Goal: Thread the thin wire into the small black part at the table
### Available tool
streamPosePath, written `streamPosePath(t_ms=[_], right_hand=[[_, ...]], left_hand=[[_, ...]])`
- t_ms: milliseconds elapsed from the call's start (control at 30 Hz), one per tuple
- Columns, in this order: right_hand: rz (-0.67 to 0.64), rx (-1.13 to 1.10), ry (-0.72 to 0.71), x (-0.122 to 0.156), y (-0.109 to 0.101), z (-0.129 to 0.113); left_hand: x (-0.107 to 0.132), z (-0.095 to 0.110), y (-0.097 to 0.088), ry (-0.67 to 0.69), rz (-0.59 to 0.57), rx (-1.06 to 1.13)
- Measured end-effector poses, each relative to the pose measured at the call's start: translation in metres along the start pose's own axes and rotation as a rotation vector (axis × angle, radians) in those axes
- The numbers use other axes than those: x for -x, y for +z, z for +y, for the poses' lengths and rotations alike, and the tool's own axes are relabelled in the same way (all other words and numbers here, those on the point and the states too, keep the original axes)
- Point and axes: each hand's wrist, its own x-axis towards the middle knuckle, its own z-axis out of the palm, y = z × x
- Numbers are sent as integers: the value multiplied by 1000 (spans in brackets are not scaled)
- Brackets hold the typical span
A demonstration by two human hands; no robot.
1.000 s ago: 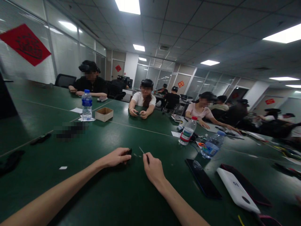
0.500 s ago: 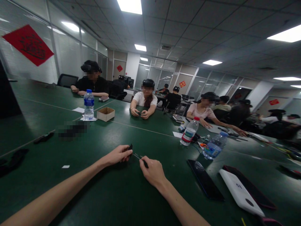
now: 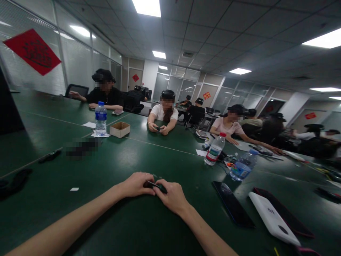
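Observation:
In front of me my hands meet just above the green table (image 3: 117, 227). My right hand (image 3: 172, 197) is closed around the dark handle of a slim black tool (image 3: 162, 188), possibly a screwdriver. Its thin shaft points left toward my other hand. Fingers bent, my left hand (image 3: 137, 185) curls over a small black piece (image 3: 148, 184), mostly hidden by the fingers. The fingertips of both hands touch or nearly touch, so whether the tool contacts the black piece cannot be seen.
A dark phone (image 3: 233, 203) and a white device (image 3: 273, 217) lie to the right. Behind them stand a red-capped bottle (image 3: 214, 149) and a tilted blue-capped bottle (image 3: 243, 166). Ahead left are another bottle (image 3: 101, 120) and a cardboard box (image 3: 119, 130). Co-workers sit across the table.
My left hand has turned over and lowered slightly to the right, closing the gap to my right hand. The tool's shaft is now mostly covered. A co-worker at far left has raised a hand.

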Motion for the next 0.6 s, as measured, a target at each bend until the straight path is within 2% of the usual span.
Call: streamPosePath(t_ms=[133, 233, 267, 333, 467, 533, 600], right_hand=[[-6, 16, 20, 0, -1, -2], [-12, 17, 51, -1, -3, -3], [-18, 10, 60, -1, -4, -3], [-33, -20, 70, -1, -5, -4], [-65, -70, 82, -1, -6, -5], [-63, -66, 92, -1, -6, -5], [-56, -50, 98, 0, -5, -5]], left_hand=[[0, -3, -4, -10, -8, -38], [6, -20, -19, -19, -9, -132], [9, -29, -27, -63, 20, -190], [20, -53, -43, -249, 102, -327], [50, -105, -74, -751, 333, -600], [65, -123, -84, -890, 418, -698], [76, -136, -90, -972, 491, -740]])
